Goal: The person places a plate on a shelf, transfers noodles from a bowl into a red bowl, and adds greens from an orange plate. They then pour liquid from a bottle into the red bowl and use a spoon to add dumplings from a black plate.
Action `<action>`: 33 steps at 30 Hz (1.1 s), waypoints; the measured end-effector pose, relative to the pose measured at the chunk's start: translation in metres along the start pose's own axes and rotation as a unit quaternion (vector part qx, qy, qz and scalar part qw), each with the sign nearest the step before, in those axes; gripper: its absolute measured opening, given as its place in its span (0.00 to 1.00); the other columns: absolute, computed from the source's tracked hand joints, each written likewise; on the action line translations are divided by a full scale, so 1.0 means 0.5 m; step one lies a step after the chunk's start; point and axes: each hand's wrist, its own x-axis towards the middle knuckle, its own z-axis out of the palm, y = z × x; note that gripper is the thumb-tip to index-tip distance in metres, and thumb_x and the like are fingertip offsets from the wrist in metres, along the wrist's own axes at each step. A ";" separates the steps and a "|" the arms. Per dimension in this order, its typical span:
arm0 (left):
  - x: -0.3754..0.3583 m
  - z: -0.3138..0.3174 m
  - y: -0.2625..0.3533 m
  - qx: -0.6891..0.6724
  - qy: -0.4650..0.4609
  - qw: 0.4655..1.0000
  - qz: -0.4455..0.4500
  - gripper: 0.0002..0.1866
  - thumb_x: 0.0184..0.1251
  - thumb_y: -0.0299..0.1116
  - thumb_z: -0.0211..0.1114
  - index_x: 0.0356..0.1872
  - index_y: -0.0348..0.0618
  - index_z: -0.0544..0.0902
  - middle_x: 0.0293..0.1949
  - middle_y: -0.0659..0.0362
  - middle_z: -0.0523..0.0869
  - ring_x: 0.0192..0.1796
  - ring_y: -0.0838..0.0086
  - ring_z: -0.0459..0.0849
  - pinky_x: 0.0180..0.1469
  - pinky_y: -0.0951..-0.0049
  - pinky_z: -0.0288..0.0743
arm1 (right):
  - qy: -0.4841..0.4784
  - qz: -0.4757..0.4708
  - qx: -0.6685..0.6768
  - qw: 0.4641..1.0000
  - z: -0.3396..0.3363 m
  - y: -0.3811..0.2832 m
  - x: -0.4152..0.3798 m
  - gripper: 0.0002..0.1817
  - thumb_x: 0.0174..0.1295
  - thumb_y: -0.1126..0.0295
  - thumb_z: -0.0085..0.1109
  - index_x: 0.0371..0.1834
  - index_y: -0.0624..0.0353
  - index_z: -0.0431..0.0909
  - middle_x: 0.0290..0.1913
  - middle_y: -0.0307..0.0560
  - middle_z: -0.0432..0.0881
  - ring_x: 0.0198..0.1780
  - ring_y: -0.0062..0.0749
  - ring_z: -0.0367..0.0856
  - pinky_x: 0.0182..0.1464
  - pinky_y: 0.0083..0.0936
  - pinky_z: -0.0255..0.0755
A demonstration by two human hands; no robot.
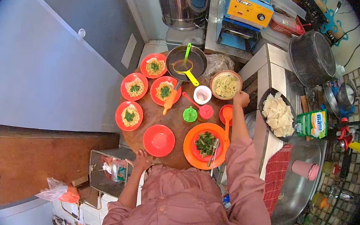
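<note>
My left hand point(142, 158) lies at the near table edge, fingers spread, just below an empty red bowl point(159, 140). With my right arm stretched out, my right hand point(241, 99) is closed at the right rim of a brown-rimmed bowl point(226, 85) of pale yellowish food. Below that arm, an orange plate point(189, 153) carries a red plate of chopped greens point(205, 143) with a metal spoon point(213, 151). An orange ladle point(227, 117) lies over a small red container. Several red bowls point(123, 115) at the left hold noodles topped with greens.
A black frying pan point(199, 57) with a yellow strainer point(188, 73) stands at the back. A white cup point(202, 95), a green lidded jar point(190, 114) and a pink-red one point(206, 112) fill the middle. On the right counter are a tray of pale crackers point(278, 115) and a sink point(297, 186).
</note>
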 end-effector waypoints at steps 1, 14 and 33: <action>-0.007 -0.016 0.005 -0.020 -0.002 1.000 0.001 0.40 0.57 0.54 0.49 0.67 0.43 0.50 0.69 0.50 0.46 0.70 0.56 0.45 0.62 0.34 0.39 | 0.010 -0.012 -0.002 1.000 -0.008 -0.001 -0.001 0.10 0.50 0.65 0.56 0.33 0.52 0.84 0.33 0.50 0.83 0.37 0.42 0.81 0.41 0.34 0.75; -0.073 -0.160 0.057 -0.080 -0.053 0.995 -0.015 0.41 0.55 0.49 0.52 0.65 0.32 0.51 0.67 0.39 0.45 0.68 0.44 0.45 0.68 0.59 0.44 | -0.009 -0.072 0.251 0.965 -0.049 0.063 -0.009 0.10 0.50 0.73 0.59 0.33 0.68 0.81 0.29 0.47 0.82 0.26 0.23 0.80 0.25 0.18 0.75; -0.139 -0.220 0.054 -0.292 0.131 0.947 -0.015 0.24 0.52 0.41 0.56 0.49 0.37 0.73 0.50 0.43 0.74 0.53 0.52 0.72 0.54 0.58 0.66 | -0.024 -0.029 0.550 0.834 -0.239 0.034 -0.207 0.10 0.54 0.77 0.56 0.37 0.72 0.78 0.31 0.45 0.80 0.27 0.22 0.76 0.23 0.18 0.73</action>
